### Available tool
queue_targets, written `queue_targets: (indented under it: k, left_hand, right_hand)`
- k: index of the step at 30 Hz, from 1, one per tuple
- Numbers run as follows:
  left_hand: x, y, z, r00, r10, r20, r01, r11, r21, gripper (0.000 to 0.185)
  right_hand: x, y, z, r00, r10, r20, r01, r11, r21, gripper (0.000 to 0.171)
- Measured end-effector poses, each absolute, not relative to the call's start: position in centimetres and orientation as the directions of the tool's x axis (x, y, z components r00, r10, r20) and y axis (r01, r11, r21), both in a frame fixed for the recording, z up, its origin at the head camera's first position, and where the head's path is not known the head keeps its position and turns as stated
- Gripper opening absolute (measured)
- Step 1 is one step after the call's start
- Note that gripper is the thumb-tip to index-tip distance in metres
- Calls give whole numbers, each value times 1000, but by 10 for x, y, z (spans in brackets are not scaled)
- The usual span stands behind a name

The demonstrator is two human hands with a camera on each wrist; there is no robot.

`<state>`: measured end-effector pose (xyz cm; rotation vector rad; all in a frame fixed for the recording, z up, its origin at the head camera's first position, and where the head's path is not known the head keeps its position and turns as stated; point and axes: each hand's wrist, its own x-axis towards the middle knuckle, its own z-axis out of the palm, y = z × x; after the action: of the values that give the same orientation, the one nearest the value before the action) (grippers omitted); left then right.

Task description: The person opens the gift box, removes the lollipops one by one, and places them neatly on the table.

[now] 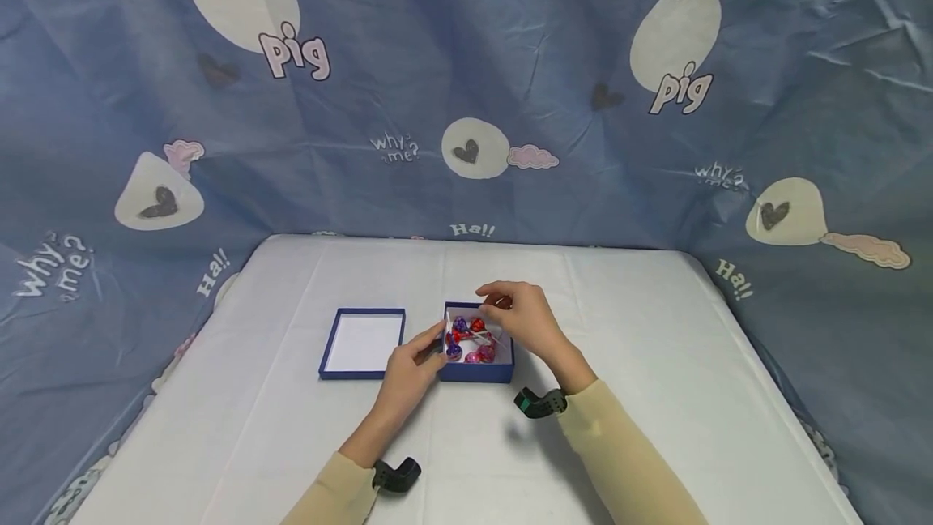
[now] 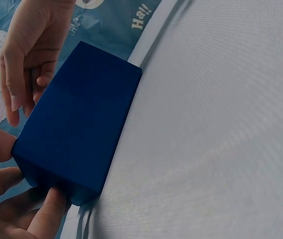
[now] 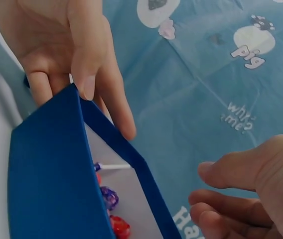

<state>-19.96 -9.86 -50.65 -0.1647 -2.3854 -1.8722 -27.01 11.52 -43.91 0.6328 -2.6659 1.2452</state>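
Note:
A blue box (image 1: 475,373) with a white inside holds several wrapped lollipops, among them a red one (image 1: 477,324), a purple one (image 1: 460,323) and a pink one (image 1: 486,353). My left hand (image 1: 410,371) grips the box at its left side; in the right wrist view its thumb lies on the rim at a corner and a finger reaches along the adjoining wall. Over the back right edge of the box hovers my right hand (image 1: 528,321). Its fingers are loosely bent, and in the right wrist view nothing shows between thumb and fingers (image 3: 231,204).
Left of the box, a shallow blue-edged lid (image 1: 352,375) lies with its white inside up, near my left hand. Both stand on a white-covered table (image 1: 619,330). Behind it and at its sides hangs a blue printed cloth (image 1: 408,87).

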Motion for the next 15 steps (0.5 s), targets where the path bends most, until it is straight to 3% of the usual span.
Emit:
queue_targets:
  k: [15]
  left_hand:
    - [-184, -91, -475, -985, 10, 172, 170, 209, 963, 50]
  right_hand:
    - [-272, 100, -448, -893, -410, 186, -398, 527, -751, 30]
